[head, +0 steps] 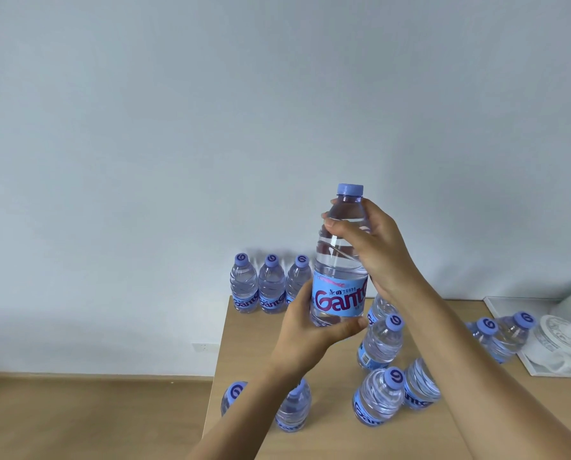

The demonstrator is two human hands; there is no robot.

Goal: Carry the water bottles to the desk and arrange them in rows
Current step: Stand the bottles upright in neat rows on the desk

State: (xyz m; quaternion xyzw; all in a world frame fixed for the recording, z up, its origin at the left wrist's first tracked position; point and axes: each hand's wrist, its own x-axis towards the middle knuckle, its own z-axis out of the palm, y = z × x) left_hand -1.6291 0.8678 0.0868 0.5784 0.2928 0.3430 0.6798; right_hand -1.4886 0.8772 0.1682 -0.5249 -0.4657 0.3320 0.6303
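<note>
I hold one clear water bottle (340, 260) with a blue label and purple cap upright in the air above the wooden desk (330, 436). My right hand (373, 247) wraps its shoulder just under the cap. My left hand (310, 323) cups its base and lower label. Three bottles (270, 283) stand in a row along the desk's far left edge by the wall. Several more stand on the desk below my arms: two at the near left (292, 410), others in the middle (378, 398), and two at the right (506, 336).
A white tray (529, 368) holding white dishes sits at the desk's right end. A pale wall rises behind the desk. Wooden floor (78, 419) lies to the left, with a wall socket (205, 346) low on the wall.
</note>
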